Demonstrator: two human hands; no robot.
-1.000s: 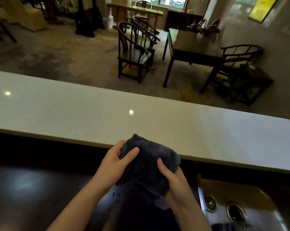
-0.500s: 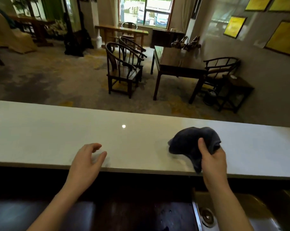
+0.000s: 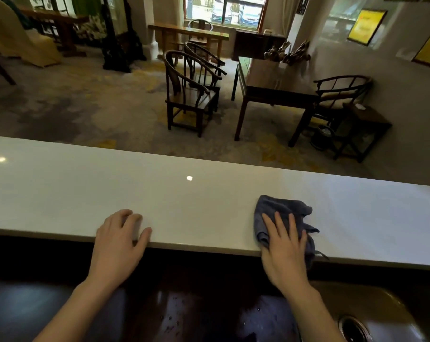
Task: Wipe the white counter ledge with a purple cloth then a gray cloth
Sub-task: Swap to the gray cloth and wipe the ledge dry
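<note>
Two bare hands are seen over the white counter ledge [image 3: 209,201], and only one cloth is in view. At the left, the left hand [image 3: 120,240] is rested on the near edge of the surface, its fingers [image 3: 125,214] loosely curled and apart, with nothing held. Further right, the right hand [image 3: 286,250] is pressed flat on a dark bluish-gray cloth [image 3: 283,211], fingers spread over the crumpled fabric, which is pinned against the surface near its front edge.

Whether this is the purple or the gray cloth cannot be told for certain in this light; it is judged to be the gray one, so the second wipe appears to be under way. No streaks or dirt are visible, so how much of the ledge is left cannot be judged.

The surface is glossy and pale, with ceiling lights reflected in it. Below it at the right, a metal sink [image 3: 381,314] is partly seen. Beyond it, a carpeted room with dark wooden chairs [image 3: 191,95] and a dark table [image 3: 273,82] is shown.
</note>
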